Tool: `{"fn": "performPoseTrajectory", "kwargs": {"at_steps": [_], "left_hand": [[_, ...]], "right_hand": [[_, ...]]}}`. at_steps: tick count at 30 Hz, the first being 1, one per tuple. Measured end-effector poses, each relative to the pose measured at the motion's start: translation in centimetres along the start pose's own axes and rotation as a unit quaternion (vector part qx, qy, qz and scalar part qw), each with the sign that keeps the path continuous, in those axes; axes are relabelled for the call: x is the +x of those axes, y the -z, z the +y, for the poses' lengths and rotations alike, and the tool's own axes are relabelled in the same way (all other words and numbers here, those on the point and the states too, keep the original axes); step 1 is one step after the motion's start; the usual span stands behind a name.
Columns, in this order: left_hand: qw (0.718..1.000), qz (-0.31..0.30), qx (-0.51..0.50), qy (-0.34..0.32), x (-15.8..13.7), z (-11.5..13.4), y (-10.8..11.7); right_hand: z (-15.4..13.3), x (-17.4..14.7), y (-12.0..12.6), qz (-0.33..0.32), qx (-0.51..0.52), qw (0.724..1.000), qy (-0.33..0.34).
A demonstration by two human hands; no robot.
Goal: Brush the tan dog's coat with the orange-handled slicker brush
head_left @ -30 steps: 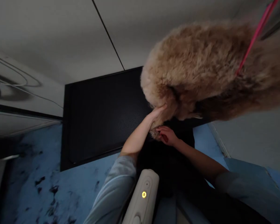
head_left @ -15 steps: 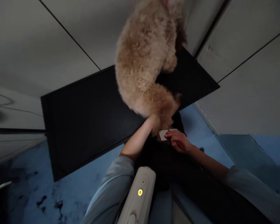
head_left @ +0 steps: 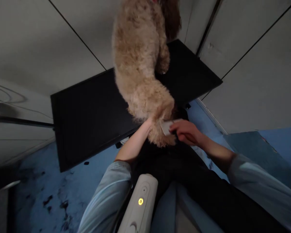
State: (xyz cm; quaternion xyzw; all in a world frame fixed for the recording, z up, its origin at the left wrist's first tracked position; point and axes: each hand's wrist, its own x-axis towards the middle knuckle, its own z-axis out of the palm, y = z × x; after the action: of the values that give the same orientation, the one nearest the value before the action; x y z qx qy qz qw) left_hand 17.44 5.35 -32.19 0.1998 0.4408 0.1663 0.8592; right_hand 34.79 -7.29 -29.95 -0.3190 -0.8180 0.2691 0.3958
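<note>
A curly tan dog (head_left: pixel 135 58) is on the black ridged tabletop (head_left: pixel 87 119), its rear end toward me. My left hand (head_left: pixel 150 124) is closed around the dog's lower hind leg, its fingers mostly hidden in the fur. The fluffy paw end (head_left: pixel 161 137) of that leg hangs over my dark-clad lap. In my right hand (head_left: pixel 185 131) is a flat pale comb (head_left: pixel 166 127), pinched between thumb and fingers. Its edge touches or lies right beside the leg fur; its teeth are too blurred to make out.
A pale elongated device (head_left: pixel 142 202) with a lit yellow ring is close below my arms. Dark clumps (head_left: pixel 64 204) lie on the blue floor (head_left: pixel 87 184). Pale walls (head_left: pixel 257 81) stand behind the table, and a teal mat (head_left: pixel 252 149) is on the right.
The dog has shifted left in view, and more of its leg shows below my left hand. My right hand and the comb have moved slightly up, now against the leg fur.
</note>
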Motion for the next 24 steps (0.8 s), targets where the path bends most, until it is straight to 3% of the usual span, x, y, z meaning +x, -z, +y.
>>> {"fn": "performPoseTrajectory", "kwargs": {"at_steps": [1,3,5,7,9,13,16,20,22,24], "left_hand": [[1.0,-0.008,-0.008,-0.006,-0.2,0.0,-0.1],[0.996,-0.022,-0.049,-0.07,-0.8,1.3,-0.5],[0.978,-0.042,-0.099,-0.181,-1.7,4.0,-1.2],[0.962,-0.066,-0.097,-0.248,-2.5,7.0,-2.0],[0.964,-0.077,-0.06,-0.246,-2.9,9.0,-2.7],[0.972,-0.092,-0.059,-0.21,-2.1,8.1,-3.1],[0.975,-0.081,-0.068,-0.195,-1.1,6.3,-2.8],[0.981,-0.068,-0.046,-0.178,-0.6,7.2,-3.6],[0.978,-0.093,-0.041,-0.184,-0.4,8.3,-4.5],[0.973,-0.133,-0.046,-0.184,-0.1,8.8,-5.3]], "right_hand": [[0.6,0.2,-0.8,0.01,-0.027,0.999,0.016],[1.1,-0.9,-2.3,-0.039,-0.027,0.999,0.021],[0.2,-3.4,-2.8,-0.101,-0.004,0.995,-0.02],[-1.4,-5.4,-1.9,-0.167,0.023,0.985,-0.045],[-2.6,-5.0,-0.4,-0.17,0.023,0.984,-0.042],[-1.2,1.2,0.4,0.003,-0.078,0.997,0.017],[0.9,2.4,-1.6,-0.036,-0.097,0.994,0.034],[0.2,-2.0,-2.6,-0.161,-0.003,0.987,-0.018],[-0.5,-2.0,-1.5,-0.153,0.002,0.988,-0.02],[-0.4,0.1,-0.7,-0.073,-0.049,0.996,-0.013]]}}
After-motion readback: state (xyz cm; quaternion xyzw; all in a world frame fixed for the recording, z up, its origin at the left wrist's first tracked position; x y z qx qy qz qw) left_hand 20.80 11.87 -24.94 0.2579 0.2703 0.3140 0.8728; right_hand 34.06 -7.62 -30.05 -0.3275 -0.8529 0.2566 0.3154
